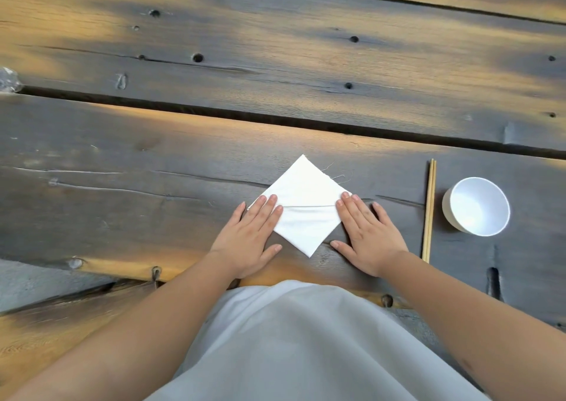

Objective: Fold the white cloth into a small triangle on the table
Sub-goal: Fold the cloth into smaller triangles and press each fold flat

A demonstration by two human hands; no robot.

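The left hand [249, 235] lies flat and spread, palm down, its fingertips pressing the left corner of the white cloth [301, 204]; the right hand [366, 232] mirrors it, flat and open, fingertips resting on the right corner. Neither hand pinches or lifts anything: both simply weigh the fabric down against the table [153, 204]. The cloth sits near the table's front edge, directly ahead of the person, turned so it reads as a diamond with one point away and one point toward the body. A faint line runs straight across it from one set of fingertips to the other, which looks like a crease or a folded edge, though I cannot tell which. A few loose threads trail from the upper right edge. To the right, well apart from the cloth, a pair of chopsticks [429, 211] lies beside a white bowl [476, 206]. Judging by its compact size, the cloth seems already folded down to a small square, so the earlier folds appear done. What is left, by my reading, is the diagonal fold, one point onto the opposite point, and a pressing flat to leave the small triangle.
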